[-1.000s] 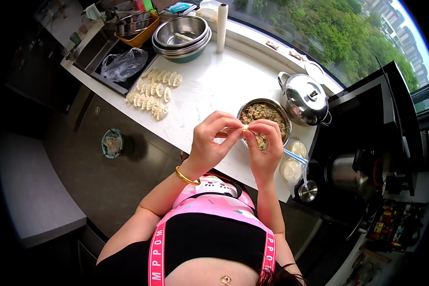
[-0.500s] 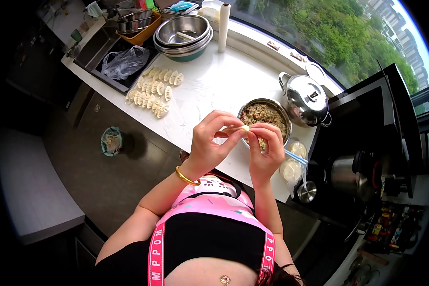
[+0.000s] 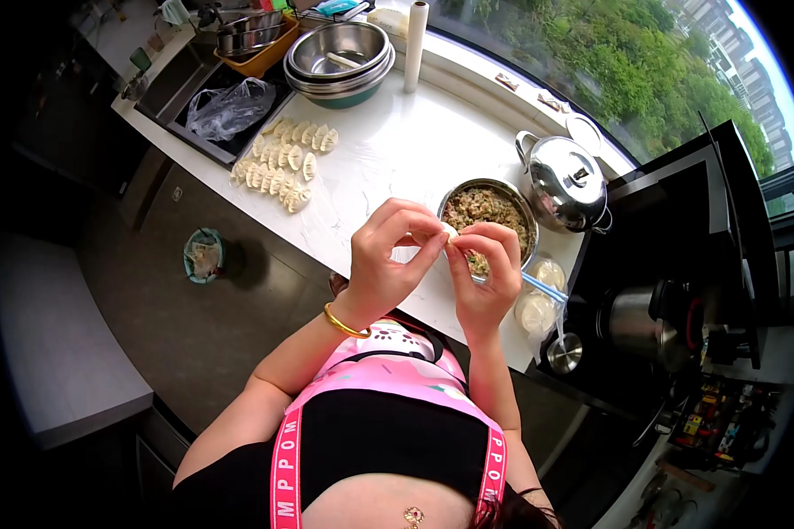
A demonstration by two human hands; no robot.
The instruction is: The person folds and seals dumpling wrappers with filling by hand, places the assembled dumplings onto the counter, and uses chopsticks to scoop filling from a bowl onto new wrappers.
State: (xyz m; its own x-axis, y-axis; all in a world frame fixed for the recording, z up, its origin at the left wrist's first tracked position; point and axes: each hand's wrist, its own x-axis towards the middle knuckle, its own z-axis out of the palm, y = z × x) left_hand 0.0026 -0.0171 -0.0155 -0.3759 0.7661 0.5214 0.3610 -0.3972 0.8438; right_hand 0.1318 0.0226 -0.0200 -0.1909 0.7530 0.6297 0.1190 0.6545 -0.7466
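Note:
Between the fingertips of both hands is a small white dumpling (image 3: 449,232), mostly hidden by the fingers. My left hand (image 3: 390,256), with a gold bangle on its wrist, pinches it from the left. From the other side, my right hand (image 3: 485,278) grips it between thumb and fingers. Just behind the hands, a metal bowl of minced filling (image 3: 490,216) sits on the counter. Several finished dumplings (image 3: 278,167) lie in rows at the counter's left. Blue chopsticks (image 3: 545,287) and bagged round wrappers (image 3: 535,313) are right of my right hand.
A lidded steel pot (image 3: 570,181) stands near the window, beside the black stove (image 3: 670,220). Stacked metal bowls (image 3: 340,66) and a white roll (image 3: 415,48) occupy the back. A plastic bag (image 3: 229,110) lies over the sink area. On the floor is a small bin (image 3: 204,256).
Both hands have shifted slightly left while keeping the dumpling pinched, and a little more of its white edge shows. The things on the counter stay where they were.

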